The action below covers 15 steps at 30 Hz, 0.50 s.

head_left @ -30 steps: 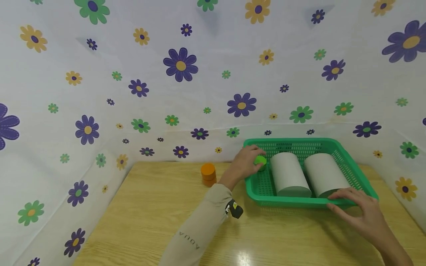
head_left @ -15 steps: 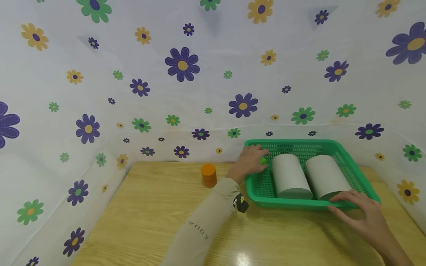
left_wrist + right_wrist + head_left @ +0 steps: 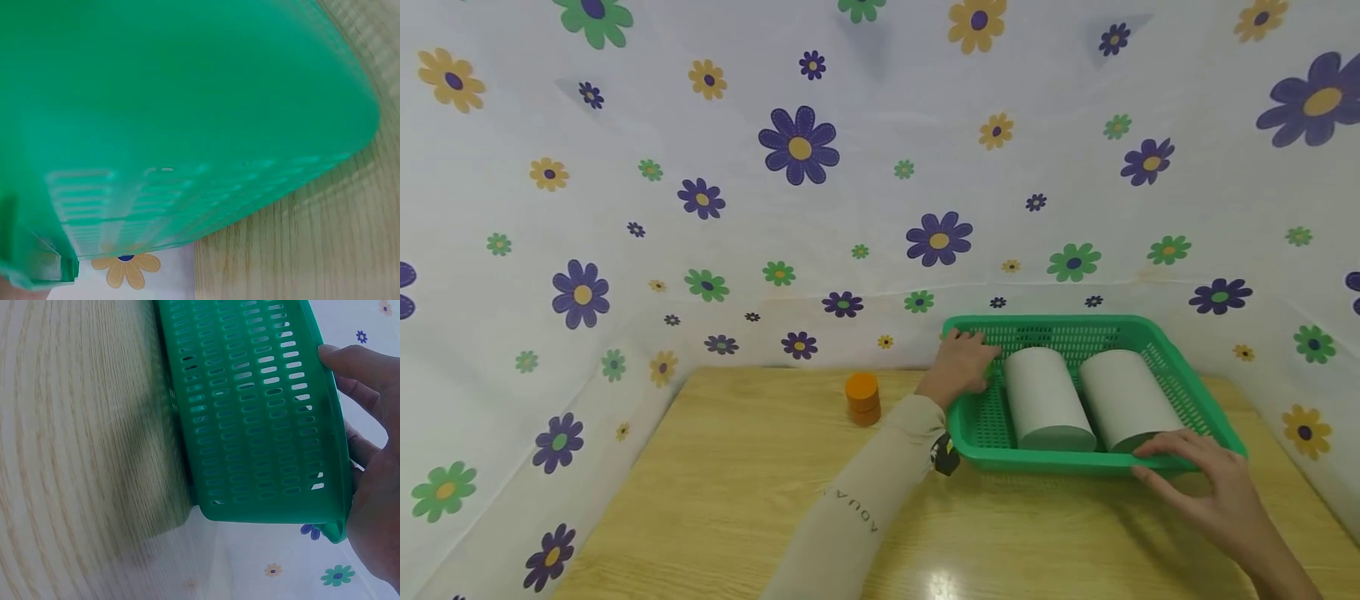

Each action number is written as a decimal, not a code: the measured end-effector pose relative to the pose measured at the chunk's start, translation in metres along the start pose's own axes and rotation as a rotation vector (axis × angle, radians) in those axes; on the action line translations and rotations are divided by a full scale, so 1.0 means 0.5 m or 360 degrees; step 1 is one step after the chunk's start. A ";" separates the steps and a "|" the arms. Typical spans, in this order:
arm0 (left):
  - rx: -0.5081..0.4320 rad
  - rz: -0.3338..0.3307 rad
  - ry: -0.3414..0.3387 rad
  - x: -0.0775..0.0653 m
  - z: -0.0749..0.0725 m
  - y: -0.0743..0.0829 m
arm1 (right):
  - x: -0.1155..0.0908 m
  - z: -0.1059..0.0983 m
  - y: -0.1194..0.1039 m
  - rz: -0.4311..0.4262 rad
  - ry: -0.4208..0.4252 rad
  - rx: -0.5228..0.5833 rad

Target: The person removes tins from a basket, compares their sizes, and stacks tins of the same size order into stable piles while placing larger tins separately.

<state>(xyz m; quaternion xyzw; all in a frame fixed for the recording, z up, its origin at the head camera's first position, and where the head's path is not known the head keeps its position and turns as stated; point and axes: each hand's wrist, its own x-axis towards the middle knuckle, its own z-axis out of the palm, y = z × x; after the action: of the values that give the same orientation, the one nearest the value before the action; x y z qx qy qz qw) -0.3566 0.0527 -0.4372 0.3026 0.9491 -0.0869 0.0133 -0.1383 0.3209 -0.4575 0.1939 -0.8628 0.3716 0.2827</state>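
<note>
The green slotted basket (image 3: 1037, 461) stands at the back right of the table. My left hand (image 3: 958, 368) reaches over its left rim, fingers bent down inside around a bright green round piece (image 3: 989, 372). Only a sliver of that piece shows in the head view; the hand hides the rest. Beside it in the basket lie two white cylinders, the left one (image 3: 1047, 396) and the right one (image 3: 1126, 396). My right hand (image 3: 1213, 483) grips the basket's front rim near the right corner, thumb outside and fingers over the edge. The left wrist view shows the basket's outer wall (image 3: 187, 112).
Left of the basket, towards the back edge of the wooden table (image 3: 737, 483), stands an orange cylinder stack (image 3: 862, 398). A white flower-print sheet (image 3: 850, 208) hangs behind the table and along both sides.
My left hand has moved slightly lower and deeper into the basket's left side, and the green piece has become almost hidden. The right hand keeps its hold on the rim.
</note>
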 end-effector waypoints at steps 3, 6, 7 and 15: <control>0.0052 0.0006 -0.0015 0.003 -0.001 0.004 | -0.001 -0.001 0.000 0.0009 0.0006 -0.0003; 0.0083 0.0011 -0.0040 0.005 0.003 0.007 | -0.002 -0.001 0.000 0.0020 0.0009 -0.0007; 0.0090 0.0010 -0.0053 0.005 0.004 0.008 | -0.003 0.000 0.000 0.0022 0.0010 -0.0006; 0.0094 0.0017 -0.0035 0.003 0.007 0.006 | -0.002 0.001 -0.001 0.0035 0.0019 -0.0014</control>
<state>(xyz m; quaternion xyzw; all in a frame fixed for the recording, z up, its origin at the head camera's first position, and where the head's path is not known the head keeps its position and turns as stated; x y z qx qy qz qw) -0.3560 0.0555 -0.4413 0.3069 0.9442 -0.1183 0.0153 -0.1374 0.3202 -0.4581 0.1810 -0.8648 0.3720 0.2845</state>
